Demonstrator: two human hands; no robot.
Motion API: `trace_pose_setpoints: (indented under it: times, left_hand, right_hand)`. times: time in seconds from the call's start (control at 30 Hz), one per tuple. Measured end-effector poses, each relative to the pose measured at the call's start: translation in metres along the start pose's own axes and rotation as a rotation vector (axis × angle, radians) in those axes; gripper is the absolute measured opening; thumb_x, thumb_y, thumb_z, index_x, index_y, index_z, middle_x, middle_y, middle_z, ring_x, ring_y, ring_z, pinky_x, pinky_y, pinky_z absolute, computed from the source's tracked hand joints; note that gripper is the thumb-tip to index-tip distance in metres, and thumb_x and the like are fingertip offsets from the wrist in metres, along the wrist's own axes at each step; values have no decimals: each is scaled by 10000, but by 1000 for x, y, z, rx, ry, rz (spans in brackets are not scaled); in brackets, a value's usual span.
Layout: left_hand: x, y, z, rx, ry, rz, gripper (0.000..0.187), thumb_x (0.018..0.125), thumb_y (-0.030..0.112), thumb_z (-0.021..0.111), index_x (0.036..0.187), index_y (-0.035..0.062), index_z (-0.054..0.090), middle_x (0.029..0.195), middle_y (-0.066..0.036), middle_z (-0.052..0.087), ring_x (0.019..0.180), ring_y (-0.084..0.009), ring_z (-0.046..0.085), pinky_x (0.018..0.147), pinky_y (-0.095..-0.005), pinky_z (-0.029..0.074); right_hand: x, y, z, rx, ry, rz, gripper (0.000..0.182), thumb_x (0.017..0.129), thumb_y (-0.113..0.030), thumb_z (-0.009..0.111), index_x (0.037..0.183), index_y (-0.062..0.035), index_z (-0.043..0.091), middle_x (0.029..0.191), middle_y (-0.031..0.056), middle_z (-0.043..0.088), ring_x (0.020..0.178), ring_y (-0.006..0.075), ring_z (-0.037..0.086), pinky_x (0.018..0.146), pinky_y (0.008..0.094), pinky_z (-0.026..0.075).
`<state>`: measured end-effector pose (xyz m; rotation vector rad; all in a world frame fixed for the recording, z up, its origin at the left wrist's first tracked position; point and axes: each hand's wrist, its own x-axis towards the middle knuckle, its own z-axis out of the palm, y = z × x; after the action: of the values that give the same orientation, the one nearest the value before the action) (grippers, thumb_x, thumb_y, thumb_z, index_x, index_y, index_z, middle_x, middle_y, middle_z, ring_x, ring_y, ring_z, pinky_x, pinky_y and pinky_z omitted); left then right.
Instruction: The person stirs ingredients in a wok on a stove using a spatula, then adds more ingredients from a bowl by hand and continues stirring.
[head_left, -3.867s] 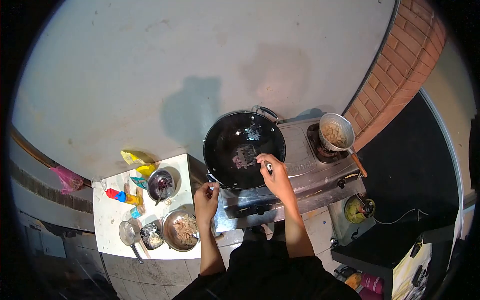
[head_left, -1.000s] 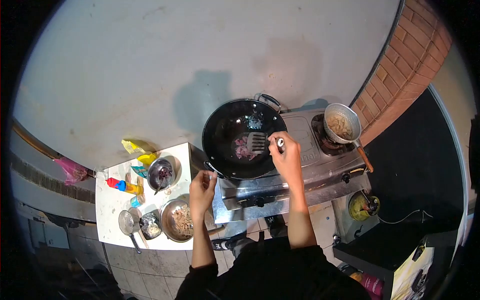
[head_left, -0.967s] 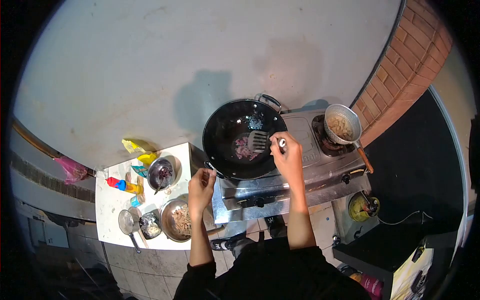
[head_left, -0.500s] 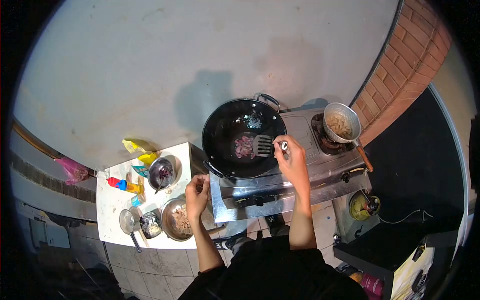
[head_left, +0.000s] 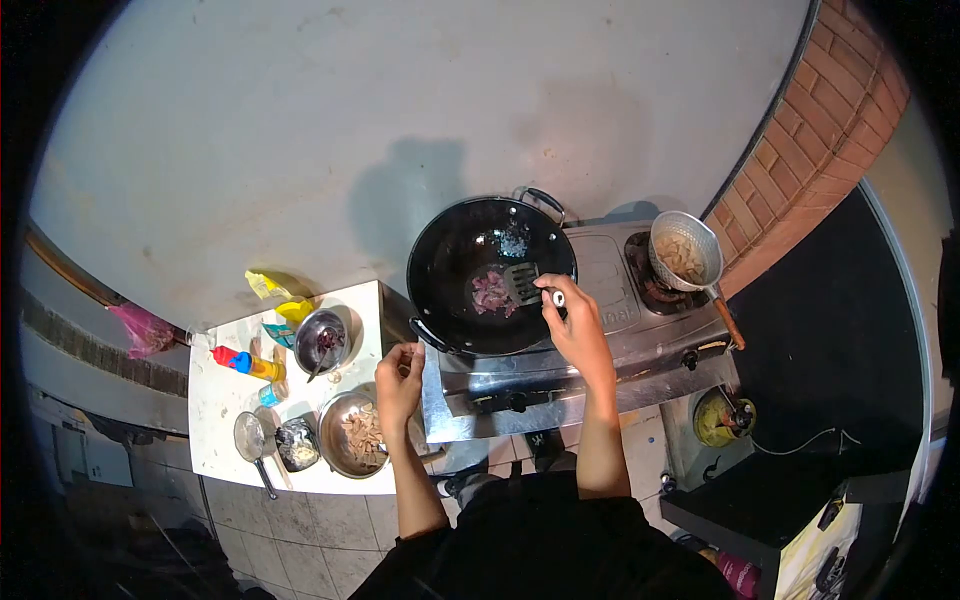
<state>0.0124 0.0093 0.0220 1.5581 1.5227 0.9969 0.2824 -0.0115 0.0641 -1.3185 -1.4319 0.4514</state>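
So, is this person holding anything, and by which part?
The right hand holds the slotted spatula by its handle. The left hand is curled; whether it pinches anything is too small to tell.

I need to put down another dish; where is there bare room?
On the white table, a mostly bare patch lies between the yellow bottle and the sieve, toward the left edge. The stove's flat panel is bare between the wok and the wooden-handled pan. The table's near edge is crowded: sieve, black bowl and steel pan sit close together.
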Motion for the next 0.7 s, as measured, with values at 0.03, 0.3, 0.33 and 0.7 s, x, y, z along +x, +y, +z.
trace_pose_setpoints:
  times: [0.03, 0.3, 0.33, 0.7]
  left_hand:
    - [0, -1, 1, -1, 0, -1, 269, 953, 219, 644, 944, -49, 672, 755, -50, 652, 690, -93, 553, 644, -262, 456]
    - [2, -2, 6, 11, -13, -22, 301, 953, 239, 645, 931, -60, 670, 740, -55, 652, 681, -96, 563, 640, -263, 465]
    - [2, -3, 7, 11, -14, -21, 301, 953, 239, 645, 931, -60, 670, 740, -55, 652, 681, -96, 563, 640, -263, 465]
    - [2, -11, 13, 15, -37, -31, 335, 964, 281, 634, 913, -49, 655, 685, -12, 591, 609, -80, 495, 551, -246, 408]
  right_hand:
    - [0, 1, 0, -1, -1, 1, 203, 883, 34, 574, 1085, 30, 570, 1026, 194, 647, 871, 356, 650, 740, 360, 498]
    - [0, 12, 4, 30, 11, -67, 207, 880, 40, 572, 1086, 23, 567, 1040, 193, 655, 887, 351, 654, 774, 356, 495]
    - [0, 12, 4, 29, 13, -67, 207, 880, 40, 572, 1086, 23, 567, 1040, 193, 655, 887, 351, 654, 774, 356, 495]
    - [-1, 16, 7, 63, 18, -51, 204, 869, 61, 559, 1070, 25, 555, 1020, 187, 648, 884, 338, 654, 782, 345, 490]
